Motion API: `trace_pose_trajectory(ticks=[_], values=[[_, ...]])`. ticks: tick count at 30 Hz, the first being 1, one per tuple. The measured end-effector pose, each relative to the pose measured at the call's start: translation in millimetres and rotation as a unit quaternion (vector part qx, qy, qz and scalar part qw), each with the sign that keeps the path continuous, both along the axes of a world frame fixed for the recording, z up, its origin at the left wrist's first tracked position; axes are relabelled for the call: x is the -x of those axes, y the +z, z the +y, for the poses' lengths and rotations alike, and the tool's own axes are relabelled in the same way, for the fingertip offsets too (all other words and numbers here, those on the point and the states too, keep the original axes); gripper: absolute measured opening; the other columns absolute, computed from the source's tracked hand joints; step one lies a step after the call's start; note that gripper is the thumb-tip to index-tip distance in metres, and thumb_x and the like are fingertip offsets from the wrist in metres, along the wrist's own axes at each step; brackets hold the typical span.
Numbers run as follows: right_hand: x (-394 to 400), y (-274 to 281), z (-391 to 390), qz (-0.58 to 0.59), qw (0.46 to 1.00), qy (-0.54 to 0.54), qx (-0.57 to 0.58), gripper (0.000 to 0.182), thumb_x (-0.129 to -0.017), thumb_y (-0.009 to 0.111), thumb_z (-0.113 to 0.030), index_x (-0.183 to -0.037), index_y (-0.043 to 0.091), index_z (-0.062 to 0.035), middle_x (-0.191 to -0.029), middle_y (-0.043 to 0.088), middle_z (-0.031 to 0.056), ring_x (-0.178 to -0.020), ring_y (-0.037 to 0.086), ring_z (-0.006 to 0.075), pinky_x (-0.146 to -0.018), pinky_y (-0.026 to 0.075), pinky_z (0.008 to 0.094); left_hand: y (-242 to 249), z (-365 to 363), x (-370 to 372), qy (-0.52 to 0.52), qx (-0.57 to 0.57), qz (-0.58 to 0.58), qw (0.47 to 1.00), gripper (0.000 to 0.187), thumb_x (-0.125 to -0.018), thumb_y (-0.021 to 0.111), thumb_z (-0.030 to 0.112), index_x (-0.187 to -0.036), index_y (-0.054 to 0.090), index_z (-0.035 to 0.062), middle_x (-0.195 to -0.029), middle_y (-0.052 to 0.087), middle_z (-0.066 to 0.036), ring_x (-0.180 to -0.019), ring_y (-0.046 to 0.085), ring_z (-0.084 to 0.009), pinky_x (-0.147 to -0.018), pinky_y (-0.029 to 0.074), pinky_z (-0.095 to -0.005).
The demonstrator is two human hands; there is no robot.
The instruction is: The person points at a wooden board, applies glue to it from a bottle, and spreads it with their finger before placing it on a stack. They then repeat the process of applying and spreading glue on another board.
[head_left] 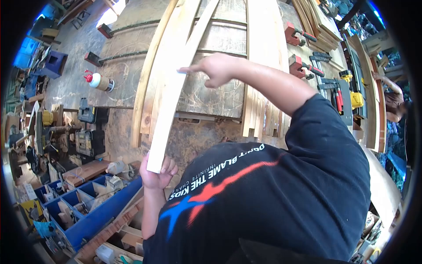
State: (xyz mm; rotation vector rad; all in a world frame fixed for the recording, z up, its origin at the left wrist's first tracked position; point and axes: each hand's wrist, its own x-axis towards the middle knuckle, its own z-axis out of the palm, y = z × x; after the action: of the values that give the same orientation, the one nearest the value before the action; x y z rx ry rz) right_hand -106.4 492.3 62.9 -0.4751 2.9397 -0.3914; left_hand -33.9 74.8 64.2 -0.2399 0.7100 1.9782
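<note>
A long pale wooden board [169, 101] runs from near my body up across the workbench, its near end raised toward me. My left hand [159, 175] is wrapped around that near end from below, fingers curled against its edge. Farther along, my right hand [217, 70] reaches in from the right; its index finger is stretched out and touches the board's right edge, while the other fingers are loosely bent. Under and beside this board lie other wooden boards [148, 83]. More long strips [259, 101] rest side by side to the right of my right hand.
Red clamps [295, 34] lie along the bench's right side, near yellow-and-black tools [355, 100]. A glue bottle with a red cap [99, 82] stands at left on the bench [123, 72]. A blue divided bin [94, 220] and black tool cases [90, 141] are lower left. Another person [392, 99] is far right.
</note>
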Motion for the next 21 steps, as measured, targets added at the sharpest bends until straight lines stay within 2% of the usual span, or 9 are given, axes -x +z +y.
trace_pose_trajectory(ticks=[2,5,8,11,12,15,16,19,21], values=[[-22.0,38.0,-24.5,-0.119,0.989,-0.088,-0.004,0.097,-0.078,0.052,0.000,-0.165,0.025,-0.0342,-0.095,0.074,0.0167,-0.054,0.054,0.0185,-0.060,0.056,0.0332,-13.7,-6.2,0.8,-0.014,-0.031,0.018,0.999,0.051,-0.107,0.028,0.046,-0.111,0.063,0.0096,-0.058,0.041,-0.002,-0.055,0.036,-0.0179,-0.061,0.037,-0.0350],[19.3,-13.6,34.9,-0.069,0.969,-0.236,-0.009,0.092,-0.084,0.057,-0.008,-0.165,0.022,-0.0338,-0.100,0.074,0.0177,-0.068,0.066,0.0218,-0.067,0.059,0.0387,-18.1,-6.9,-1.6,-0.013,-0.036,0.020,0.999,0.050,-0.107,0.028,0.045,-0.112,0.064,0.0098,-0.058,0.043,-0.003,-0.056,0.037,-0.0181,-0.062,0.037,-0.0353],[21.8,3.3,41.3,-0.034,0.960,-0.261,-0.095,0.090,-0.086,0.060,-0.012,-0.165,0.023,-0.0328,-0.102,0.074,0.0189,-0.075,0.069,0.0231,-0.073,0.060,0.0404,-16.9,-8.7,-6.9,-0.008,-0.017,0.005,1.000,0.051,-0.107,0.029,0.046,-0.113,0.064,0.0100,-0.058,0.043,-0.004,-0.056,0.037,-0.0183,-0.063,0.037,-0.0360],[13.6,-29.6,36.4,0.031,0.999,-0.030,-0.022,0.092,-0.086,0.061,-0.013,-0.165,0.022,-0.0367,-0.091,0.072,0.0164,-0.072,0.068,0.0234,-0.075,0.060,0.0387,-19.4,-10.6,-8.6,0.001,-0.028,-0.002,1.000,0.051,-0.106,0.030,0.047,-0.115,0.064,0.0101,-0.058,0.044,-0.004,-0.056,0.037,-0.0186,-0.063,0.037,-0.0363],[-1.2,20.4,10.4,-0.069,0.992,-0.059,-0.090,0.093,-0.084,0.060,-0.010,-0.164,0.023,-0.0411,-0.083,0.068,0.0155,-0.072,0.067,0.0251,-0.074,0.058,0.0404,-22.3,-9.8,-7.3,-0.001,-0.029,0.001,1.000,0.051,-0.106,0.030,0.047,-0.115,0.064,0.0101,-0.058,0.044,-0.004,-0.056,0.038,-0.0187,-0.063,0.037,-0.0363],[24.9,8.1,48.4,-0.126,0.967,-0.214,-0.050,0.095,-0.083,0.060,-0.006,-0.163,0.025,-0.0434,-0.082,0.067,0.0166,-0.071,0.065,0.0271,-0.073,0.056,0.0428,-32.0,-13.5,-13.2,-0.006,-0.022,-0.009,1.000,0.052,-0.107,0.029,0.047,-0.115,0.064,0.0101,-0.058,0.044,-0.004,-0.056,0.038,-0.0188,-0.063,0.038,-0.0363],[35.4,3.6,60.6,-0.094,0.967,-0.210,-0.110,0.096,-0.082,0.059,-0.004,-0.163,0.026,-0.0418,-0.084,0.068,0.0163,-0.071,0.065,0.0271,-0.072,0.055,0.0436,-34.6,-14.2,-13.6,-0.006,-0.018,-0.016,1.000,0.052,-0.107,0.029,0.047,-0.115,0.064,0.0100,-0.058,0.044,-0.004,-0.056,0.038,-0.0188,-0.063,0.038,-0.0363],[40.7,2.7,61.7,-0.077,0.978,-0.175,-0.082,0.094,-0.083,0.059,-0.007,-0.164,0.025,-0.0398,-0.088,0.071,0.0171,-0.075,0.068,0.0270,-0.075,0.058,0.0418,-41.5,-17.5,-16.7,-0.002,-0.016,-0.008,1.000,0.052,-0.107,0.029,0.047,-0.116,0.065,0.0101,-0.058,0.045,-0.005,-0.056,0.039,-0.0188,-0.063,0.038,-0.0364],[28.8,7.2,43.0,-0.096,0.988,-0.051,-0.113,0.095,-0.082,0.059,-0.010,-0.164,0.023,-0.0398,-0.094,0.072,0.0194,-0.076,0.069,0.0288,-0.078,0.059,0.0419,-42.0,-17.2,-13.1,-0.006,-0.014,0.002,1.000,0.052,-0.108,0.029,0.047,-0.116,0.065,0.0104,-0.058,0.045,-0.005,-0.055,0.039,-0.0188,-0.063,0.038,-0.0364]])
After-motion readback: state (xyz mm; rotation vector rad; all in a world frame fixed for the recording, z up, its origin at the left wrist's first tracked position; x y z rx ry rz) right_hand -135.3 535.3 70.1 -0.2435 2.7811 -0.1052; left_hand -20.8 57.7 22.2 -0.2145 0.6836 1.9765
